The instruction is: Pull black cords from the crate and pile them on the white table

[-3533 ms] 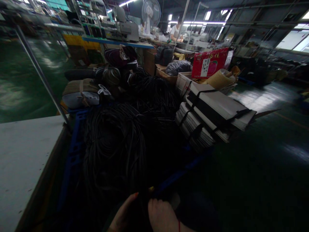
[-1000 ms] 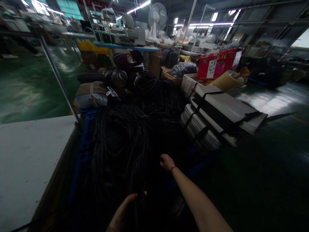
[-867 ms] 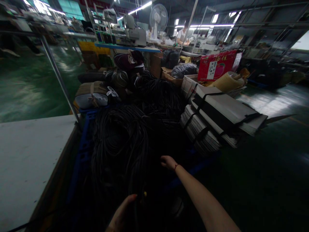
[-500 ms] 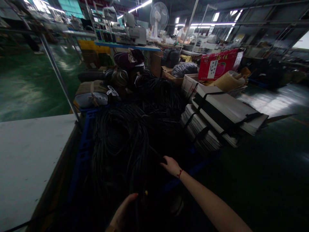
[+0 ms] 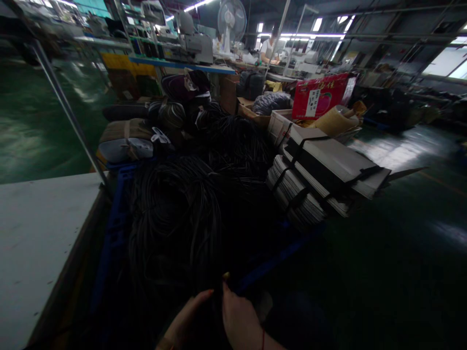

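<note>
A large coil of thin black strips [image 5: 175,204] lies in front of me, with loops spilling toward my body. My left hand [image 5: 186,316] is curled around the near end of the dark bundle, its thumb on top. Close beside it, my right hand [image 5: 239,313] is closed, its fingers at the same dark strands. A small yellowish spot [image 5: 226,275] shows by the right fingertips; I cannot make out what it is. Deep shadow hides most of the fingers and the strands between the hands.
Beneath the coil is a blue pallet [image 5: 113,233]. A white tabletop [image 5: 40,233] with a metal pole [image 5: 67,104] stands left. Strapped stacks of white sheets [image 5: 295,194] lie right, before a red box [image 5: 314,99]. Rolled fabric bundles [image 5: 126,141] sit behind. A person works far back.
My right hand has come down and left from a strand at the coil's right side to beside my left hand. The left hand stays nearly in place. The view has shifted slightly.
</note>
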Demonstrator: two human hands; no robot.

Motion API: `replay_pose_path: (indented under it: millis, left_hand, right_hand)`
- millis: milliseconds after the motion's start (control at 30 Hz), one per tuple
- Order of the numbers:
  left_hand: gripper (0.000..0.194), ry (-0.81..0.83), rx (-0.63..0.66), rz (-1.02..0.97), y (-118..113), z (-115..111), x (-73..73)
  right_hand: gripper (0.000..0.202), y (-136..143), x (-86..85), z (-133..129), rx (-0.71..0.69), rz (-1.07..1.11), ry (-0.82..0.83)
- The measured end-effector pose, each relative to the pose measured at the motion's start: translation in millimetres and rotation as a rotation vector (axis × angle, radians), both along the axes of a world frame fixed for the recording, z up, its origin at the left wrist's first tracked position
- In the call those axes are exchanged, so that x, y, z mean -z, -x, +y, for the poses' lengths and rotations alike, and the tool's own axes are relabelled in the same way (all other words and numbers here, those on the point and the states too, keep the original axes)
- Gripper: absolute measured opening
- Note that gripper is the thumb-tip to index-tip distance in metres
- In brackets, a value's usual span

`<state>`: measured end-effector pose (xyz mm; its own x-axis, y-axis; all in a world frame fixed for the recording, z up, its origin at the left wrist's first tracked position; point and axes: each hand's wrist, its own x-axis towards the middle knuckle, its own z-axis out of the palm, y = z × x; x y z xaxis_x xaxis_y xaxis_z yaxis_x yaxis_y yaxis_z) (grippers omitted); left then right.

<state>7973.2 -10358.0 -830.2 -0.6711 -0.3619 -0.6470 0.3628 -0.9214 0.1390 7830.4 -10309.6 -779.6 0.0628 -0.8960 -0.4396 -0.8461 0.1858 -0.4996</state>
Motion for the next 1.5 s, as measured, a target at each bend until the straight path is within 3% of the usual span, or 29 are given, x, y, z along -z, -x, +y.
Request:
replay_pose_path:
  millis: [100,200,300,367,433,533,633,733,833,967,1133,1233,1300,1367,1433,1500]
  left_hand:
    - [0.036,-0.034,-0.028,0.047,0.8,2.3,7.7]
    - [0.033,-0.092,-0.041,0.001,1.2,6.0,17.3]
    - [0.03,-0.146,-0.043,-0.048,-1.5,6.6,17.4]
    - [0.032,-0.145,-0.075,-0.078,-4.5,5.8,12.5]
    - [0.035,-0.132,-0.096,-0.082,-7.5,5.1,7.2]
    - [0.039,-0.109,-0.101,-0.046,-11.3,4.6,4.2]
    - [0.044,-0.102,-0.086,-0.07,-15.3,3.3,6.8]
    - [0.049,-0.097,-0.094,-0.108,-18.5,1.6,9.4]
    - [0.05,-0.087,-0.112,-0.117,-18.1,0.8,9.8]
    - [0.049,-0.059,-0.106,-0.104,-14.5,0.7,9.3]
    - [0.052,-0.079,-0.054,0.008,-12.1,0.0,6.8]
    - [0.05,-0.16,-0.034,-0.072,-11.9,-0.1,5.2]
    - [0.041,-0.185,-0.041,-0.081,-13.2,-0.3,4.3]
    - [0.028,-0.172,-0.052,-0.094,-15.2,-0.8,3.5]
    - [0.02,-0.152,-0.056,-0.152,-16.8,-1.2,3.5]
    - [0.018,-0.14,-0.056,-0.203,-17.3,-0.7,4.7]
  right_hand:
    - [0.051,-14.9,10.6,20.5,-0.044,0.173,-0.119]
    - [0.051,-10.0,4.9,27.0,-0.126,0.187,-0.172]
    - [0.037,27.1,-12.8,-0.9,-0.223,-0.038,-0.071]
    - [0.051,60.5,-16.3,-36.0,-0.257,-0.261,-0.214]
    - [0.059,87.8,-5.2,-73.3,-0.109,-0.211,-0.183]
    - [0.029,103.5,31.0,-111.2,0.022,0.102,-0.033]
    - [0.026,98.3,63.9,-120.4,0.014,0.182,0.003]
    - [0.021,97.7,75.5,-116.9,-0.015,0.215,0.04]
    - [0.019,109.5,68.8,-113.4,-0.068,0.209,0.04]
    - [0.024,114.7,43.2,-97.4,-0.11,0.152,0.03]
    - [0.027,65.8,5.4,-41.2,-0.125,-0.005,0.111]
    - [0.024,33.9,-6.6,-4.7,-0.284,0.07,0.111]
    - [0.02,28.2,-9.9,6.6,-0.395,0.131,0.107]
    - [0.023,38.1,-9.7,0.1,-0.463,0.101,0.07]
    - [0.038,57.4,-3.8,-23.7,-0.467,0.025,0.011]
    - [0.043,75.4,10.1,-57.2,-0.32,0.043,0.039]
